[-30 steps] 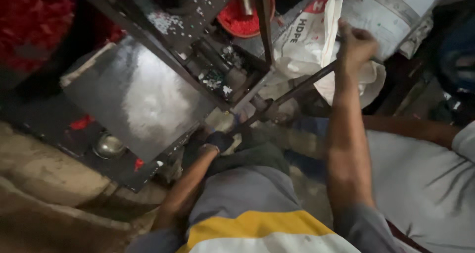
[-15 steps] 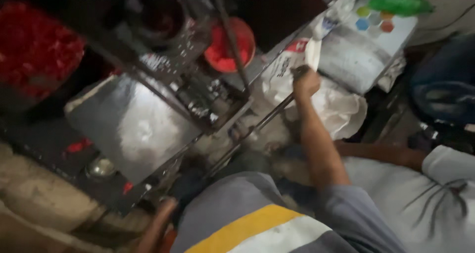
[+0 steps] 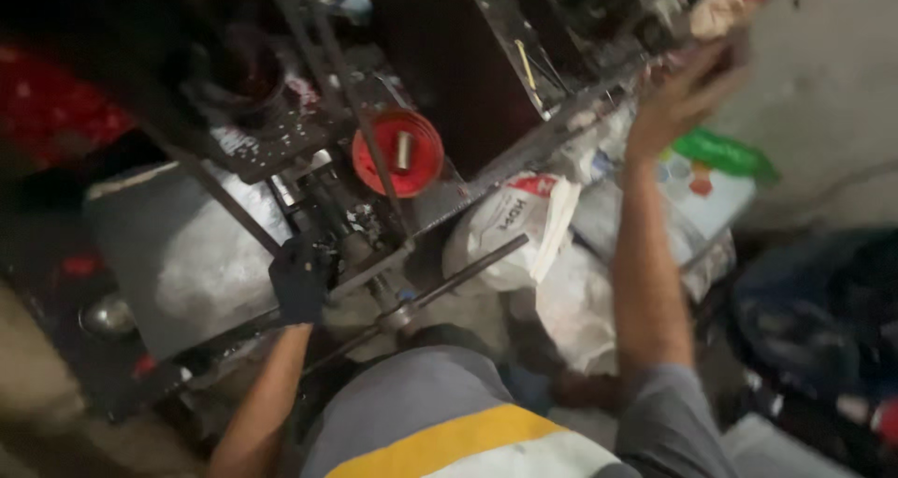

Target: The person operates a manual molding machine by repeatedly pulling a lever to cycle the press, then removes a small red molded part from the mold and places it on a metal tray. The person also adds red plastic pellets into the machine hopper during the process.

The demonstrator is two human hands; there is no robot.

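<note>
Head view looks down on a dark, cluttered metal machine. At about 8 o'clock from the middle of the picture, the left hand, in a dark glove, is closed around the edge of the machine frame, just beside a grey metal plate. The right hand is raised far away at about 2 o'clock, near a dusty shelf edge; it is blurred, so I cannot tell if its fingers are spread or are pinching something.

Between the two arms lies a long metal lever. Its long axis runs from about 8 o'clock to 2 o'clock, from a joint low near the person's body up to a free end that points at a white sack. Neither hand touches the lever. The left hand is clearly nearer: the joint is just at 4 o'clock from the glove, while the right hand is well apart from the free end, which lies at about 7 o'clock from it.

A red round cap sits on the machine at 12 o'clock from the lever.
</note>
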